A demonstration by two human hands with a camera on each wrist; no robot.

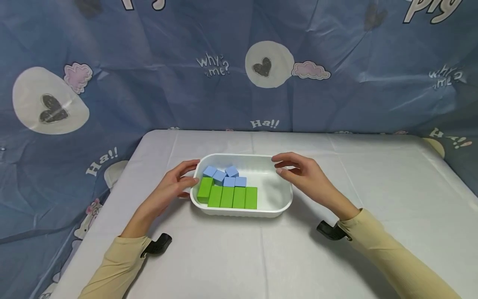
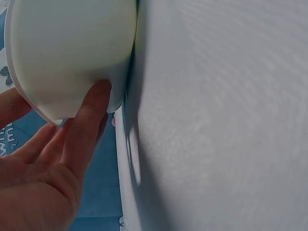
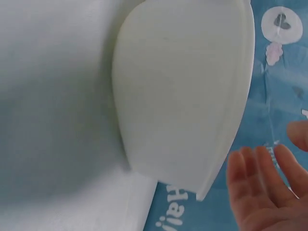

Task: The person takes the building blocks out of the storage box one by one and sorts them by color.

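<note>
A white plastic tray (image 1: 272,191) with rounded corners stands on the table. In its left half, several green blocks (image 1: 226,197) line the near side, with several smaller blue blocks (image 1: 229,181) behind them. My left hand (image 1: 169,189) holds the tray's left end, the thumb at the rim. The left wrist view shows one finger (image 2: 89,113) reaching along the outer wall. At the right end, my right hand (image 1: 302,170) hovers over the far right rim, its fingers loosely bent and holding nothing. In the right wrist view its fingers (image 3: 262,178) appear beside the tray's rim.
A white cloth covers the table (image 1: 231,253) around the tray. Behind and to the left hangs a blue printed curtain (image 1: 209,99). Black wrist mounts (image 1: 158,245) sit at both beige sleeves (image 1: 388,245).
</note>
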